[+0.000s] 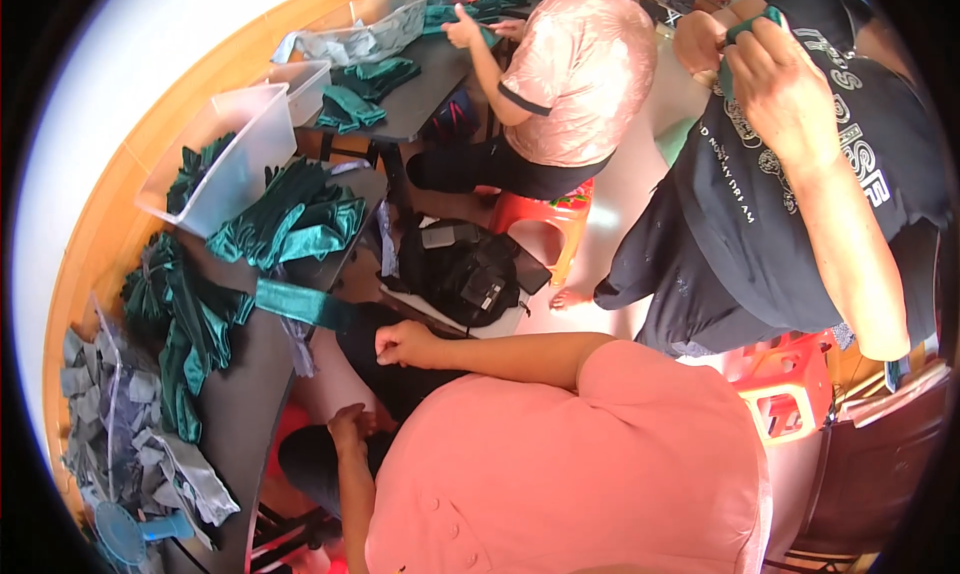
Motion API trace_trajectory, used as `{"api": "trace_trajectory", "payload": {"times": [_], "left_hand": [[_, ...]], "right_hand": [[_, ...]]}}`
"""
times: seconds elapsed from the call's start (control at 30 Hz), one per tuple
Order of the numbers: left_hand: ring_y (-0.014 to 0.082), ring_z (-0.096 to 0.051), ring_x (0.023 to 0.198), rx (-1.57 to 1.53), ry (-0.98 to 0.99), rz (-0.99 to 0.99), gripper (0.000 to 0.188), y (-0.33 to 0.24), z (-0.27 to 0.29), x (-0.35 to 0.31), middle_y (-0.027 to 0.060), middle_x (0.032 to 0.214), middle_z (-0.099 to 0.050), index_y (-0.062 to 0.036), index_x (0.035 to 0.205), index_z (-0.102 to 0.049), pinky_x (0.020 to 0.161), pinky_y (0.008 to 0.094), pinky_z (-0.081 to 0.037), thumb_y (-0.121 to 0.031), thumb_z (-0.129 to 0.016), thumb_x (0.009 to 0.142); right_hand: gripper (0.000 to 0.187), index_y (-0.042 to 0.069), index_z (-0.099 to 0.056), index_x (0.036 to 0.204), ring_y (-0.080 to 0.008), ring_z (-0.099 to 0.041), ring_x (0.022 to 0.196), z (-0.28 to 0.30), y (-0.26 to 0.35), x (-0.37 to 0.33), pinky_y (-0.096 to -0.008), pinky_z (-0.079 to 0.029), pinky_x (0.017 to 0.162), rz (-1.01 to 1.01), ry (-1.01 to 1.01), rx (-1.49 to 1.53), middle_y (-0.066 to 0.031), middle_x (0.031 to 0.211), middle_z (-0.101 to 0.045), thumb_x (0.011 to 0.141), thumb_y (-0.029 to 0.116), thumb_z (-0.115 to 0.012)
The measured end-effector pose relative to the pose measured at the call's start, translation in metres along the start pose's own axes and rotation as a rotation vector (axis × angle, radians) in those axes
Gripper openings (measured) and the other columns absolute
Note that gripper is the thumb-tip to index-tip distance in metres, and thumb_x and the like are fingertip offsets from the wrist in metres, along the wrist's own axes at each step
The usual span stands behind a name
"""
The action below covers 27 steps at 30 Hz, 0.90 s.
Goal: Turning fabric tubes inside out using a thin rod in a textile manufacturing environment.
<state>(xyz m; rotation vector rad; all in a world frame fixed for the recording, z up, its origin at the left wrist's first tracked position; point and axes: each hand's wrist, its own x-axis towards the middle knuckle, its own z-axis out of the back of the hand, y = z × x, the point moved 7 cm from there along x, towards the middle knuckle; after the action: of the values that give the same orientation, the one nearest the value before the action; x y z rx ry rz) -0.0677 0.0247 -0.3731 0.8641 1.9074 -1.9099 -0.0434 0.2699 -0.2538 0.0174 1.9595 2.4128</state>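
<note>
My right hand [408,344] rests over my dark-trousered thigh with its fingers curled in, and no cloth shows in it. Lower and to the left, my left hand [350,422] hangs in shadow between my knees, fingers loosely extended and nothing visible in them. A green velvet strip [300,304] stretches from the table edge toward my right knee, just beyond my right hand and apart from it. Bundles of dark green velvet pieces [290,219] lie on the dark table [245,404] to my left, and more pieces [180,324] drape nearer its front.
A translucent bin [255,124] stands on the table; grey fabric scraps [110,404] and a blue fan [122,534] lie nearer. A black bag [465,274] sits beyond my knees. A seated co-worker [580,74] and a standing person [800,174] holding green cloth are near red stools [545,214].
</note>
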Motion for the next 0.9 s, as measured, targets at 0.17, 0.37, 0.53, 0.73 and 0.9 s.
{"api": "trace_trajectory", "payload": {"times": [0.17,0.37,0.53,0.73,0.9], "left_hand": [[0.0242,-0.059,0.045,0.011,-0.026,0.017,0.017,0.0,0.0031,-0.0024,0.0179,0.068,-0.066,0.004,0.096,-0.062,0.039,0.0323,-0.043,-0.006,-0.058,0.082],[0.026,-0.059,0.045,-0.005,-0.033,0.039,0.017,0.0036,0.0068,0.0017,0.0181,0.065,-0.065,0.0057,0.094,-0.062,0.038,0.0335,-0.043,-0.005,-0.057,0.082],[0.0273,-0.059,0.047,0.033,-0.016,0.035,0.019,0.0049,0.0067,0.0044,0.0189,0.069,-0.066,0.0023,0.095,-0.061,0.043,0.0354,-0.046,-0.011,-0.06,0.082],[0.027,-0.06,0.048,0.041,-0.011,0.018,0.018,0.0046,0.0091,0.0049,0.0191,0.069,-0.066,0.0024,0.097,-0.062,0.043,0.0358,-0.048,-0.01,-0.058,0.084],[0.0267,-0.06,0.049,0.027,-0.014,0.018,0.019,0.0026,0.007,-0.0007,0.0189,0.07,-0.066,0.0018,0.097,-0.062,0.043,0.0359,-0.047,-0.01,-0.058,0.084]], "right_hand": [[0.015,0.007,-0.063,0.083,-0.011,-0.057,0.052,-0.0031,0.0022,0.0009,-0.0282,-0.047,0.051,-0.038,0.03,-0.032,-0.0014,0.068,-0.062,0.077,0.017,-0.073],[0.017,0.008,-0.064,0.081,-0.0143,-0.06,0.052,-0.0042,0.0051,0.0011,-0.0306,-0.048,0.052,-0.026,0.03,-0.033,-0.0027,0.068,-0.064,0.075,0.02,-0.073],[0.017,0.008,-0.064,0.081,-0.0148,-0.061,0.053,-0.0018,0.007,0.0002,-0.0315,-0.049,0.052,-0.016,0.027,-0.06,-0.0032,0.068,-0.065,0.074,0.019,-0.073],[0.016,0.007,-0.065,0.081,-0.0151,-0.06,0.053,-0.0035,0.0061,0.0016,-0.0313,-0.049,0.052,-0.01,0.023,-0.068,-0.0033,0.067,-0.064,0.074,0.019,-0.073],[0.016,0.008,-0.065,0.08,-0.0152,-0.06,0.052,-0.0041,0.0053,0.001,-0.0315,-0.048,0.052,-0.027,0.031,-0.051,-0.0037,0.066,-0.064,0.074,0.019,-0.073]]}}
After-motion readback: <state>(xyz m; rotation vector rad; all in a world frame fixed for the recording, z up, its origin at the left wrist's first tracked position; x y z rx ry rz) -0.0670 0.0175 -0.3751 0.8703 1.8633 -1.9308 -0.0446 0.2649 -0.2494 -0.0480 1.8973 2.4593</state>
